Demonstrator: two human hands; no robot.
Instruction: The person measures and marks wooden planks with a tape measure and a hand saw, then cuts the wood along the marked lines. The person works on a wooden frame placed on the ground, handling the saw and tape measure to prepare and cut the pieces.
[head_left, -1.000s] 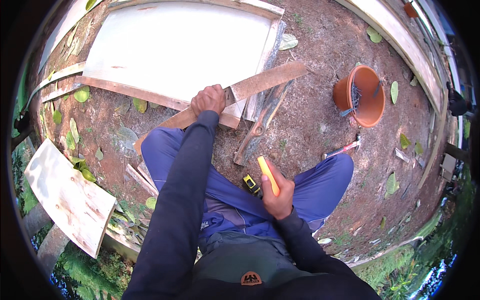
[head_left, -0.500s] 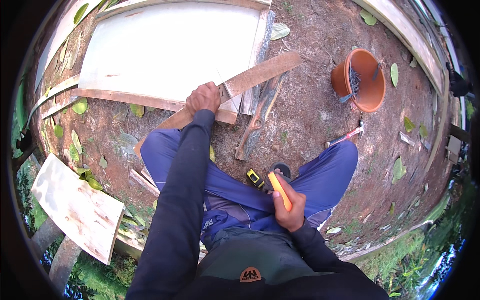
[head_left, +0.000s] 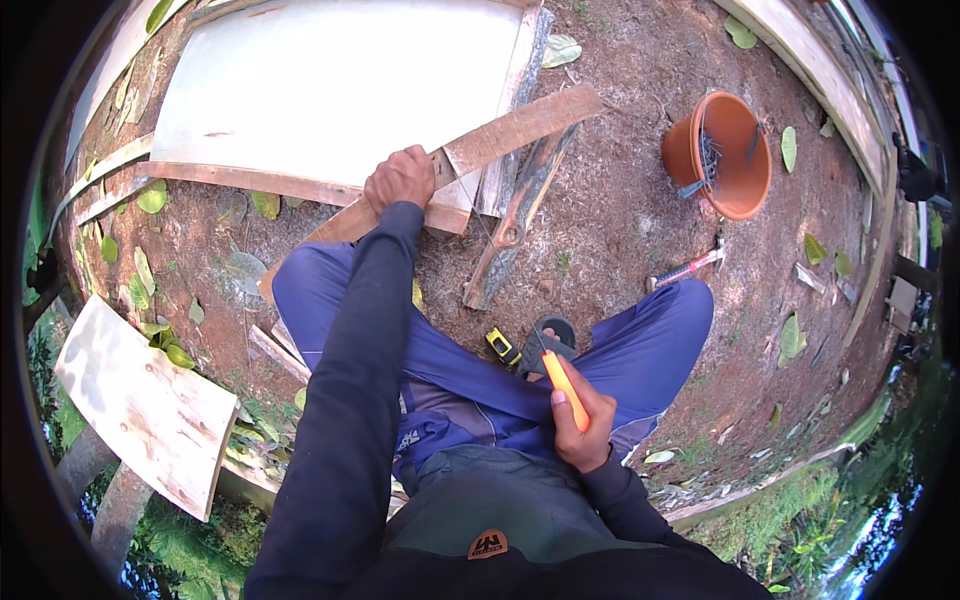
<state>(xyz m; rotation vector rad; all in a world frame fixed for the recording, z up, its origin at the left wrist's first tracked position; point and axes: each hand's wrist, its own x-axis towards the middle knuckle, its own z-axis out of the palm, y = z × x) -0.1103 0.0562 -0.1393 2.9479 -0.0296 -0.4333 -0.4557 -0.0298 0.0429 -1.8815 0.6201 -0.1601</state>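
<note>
My left hand is closed over a long wooden board, pressing it down across the corner of a framed white panel. In my right hand, in front of my lap, is the orange handle of a handsaw. Seen edge-on, its thin blade shows as a fine line that runs up to the board, just right of my left hand. A dark cut line crosses the board there. Beneath the board's right part lies a rough, bark-edged piece of wood.
A yellow tape measure lies by my sandalled foot. Beyond my right knee are a red-handled hammer and an orange-brown bucket with nails. A pale plank rests at the left. Leaves dot the soil.
My right hand has shifted slightly down and right with the saw, and more of the blade line shows. My left hand still holds the board. The view has tilted a little.
</note>
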